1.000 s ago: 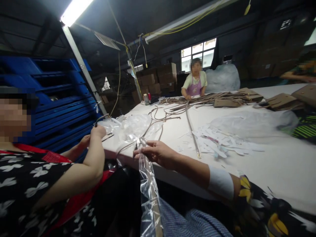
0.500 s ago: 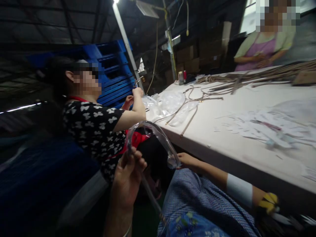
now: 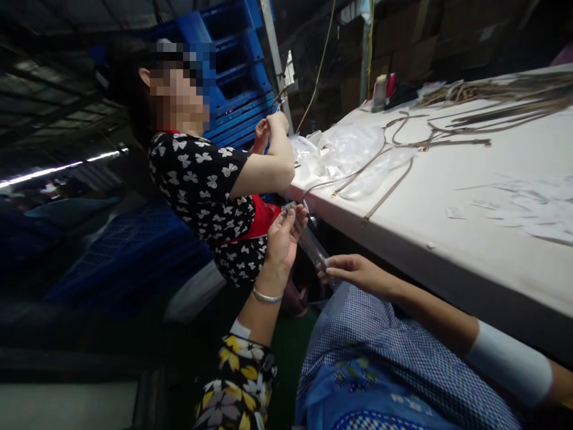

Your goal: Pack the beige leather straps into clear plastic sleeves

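A thin strap in a clear plastic sleeve (image 3: 312, 243) stretches between my two hands, beside the table edge and above my lap. My left hand (image 3: 286, 233) pinches its upper end between thumb and fingers. Lower down and to the right, my right hand (image 3: 353, 272) grips the other end with closed fingertips. The sleeve lies folded into a short, nearly straight length, and the strap inside it is hard to make out.
On the white table (image 3: 447, 197) lie loose brown straps (image 3: 389, 188), clear plastic bags (image 3: 358, 146) and scattered white paper tags (image 3: 528, 203). A co-worker (image 3: 210, 167) sits at the left with raised hands. Blue pallets (image 3: 233, 65) stand stacked behind.
The sleeved strap has gone from a wide arch to a short folded length. My left hand has moved up and right, closer to my right hand. The view has shifted.
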The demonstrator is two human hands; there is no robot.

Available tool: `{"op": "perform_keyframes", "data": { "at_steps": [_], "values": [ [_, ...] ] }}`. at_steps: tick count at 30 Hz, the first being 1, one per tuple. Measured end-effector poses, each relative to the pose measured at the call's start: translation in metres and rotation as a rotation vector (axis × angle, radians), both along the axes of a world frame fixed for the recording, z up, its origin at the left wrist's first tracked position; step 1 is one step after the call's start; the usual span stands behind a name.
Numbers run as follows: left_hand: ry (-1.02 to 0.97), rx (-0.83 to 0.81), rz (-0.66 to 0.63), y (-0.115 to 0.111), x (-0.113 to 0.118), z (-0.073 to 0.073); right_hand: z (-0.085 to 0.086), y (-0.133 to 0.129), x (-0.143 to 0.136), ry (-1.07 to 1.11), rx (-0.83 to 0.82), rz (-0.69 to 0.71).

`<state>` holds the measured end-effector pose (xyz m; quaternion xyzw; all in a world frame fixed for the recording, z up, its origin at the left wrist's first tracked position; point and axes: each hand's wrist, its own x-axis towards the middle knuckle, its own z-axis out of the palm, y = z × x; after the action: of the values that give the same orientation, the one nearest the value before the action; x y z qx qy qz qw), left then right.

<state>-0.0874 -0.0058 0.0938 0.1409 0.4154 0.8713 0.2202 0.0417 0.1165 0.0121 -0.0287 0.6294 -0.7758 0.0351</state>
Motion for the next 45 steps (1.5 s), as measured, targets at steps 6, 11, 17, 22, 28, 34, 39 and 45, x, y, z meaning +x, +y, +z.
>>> {"op": "perform_keyframes", "data": {
  "at_steps": [6,11,17,22,28,34,39,45],
  "values": [
    [-0.002,0.048,0.052,0.003,-0.014,0.0,0.001,0.003,0.0,-0.061,0.004,-0.002],
    [0.017,0.025,0.119,0.0,-0.026,-0.018,0.012,-0.003,-0.001,-0.06,-0.003,0.002],
    [0.256,-0.611,0.087,-0.031,-0.027,-0.065,0.025,0.005,0.006,-0.091,-0.189,-0.051],
    [1.152,-0.796,0.412,-0.044,0.009,-0.084,0.031,0.012,0.0,-0.115,-0.259,-0.087],
    [1.601,-0.631,0.312,-0.025,0.015,-0.069,0.032,0.007,0.002,-0.068,-0.152,0.032],
    [1.237,-0.678,0.307,-0.016,0.008,-0.053,0.033,0.01,0.018,0.008,0.007,-0.053],
    [1.021,-0.656,0.251,-0.002,0.015,-0.042,0.026,0.012,0.013,0.013,0.085,-0.203],
    [0.895,-0.622,0.04,0.006,0.035,-0.032,0.014,0.018,-0.004,0.174,0.333,-0.582]
  ]
}}
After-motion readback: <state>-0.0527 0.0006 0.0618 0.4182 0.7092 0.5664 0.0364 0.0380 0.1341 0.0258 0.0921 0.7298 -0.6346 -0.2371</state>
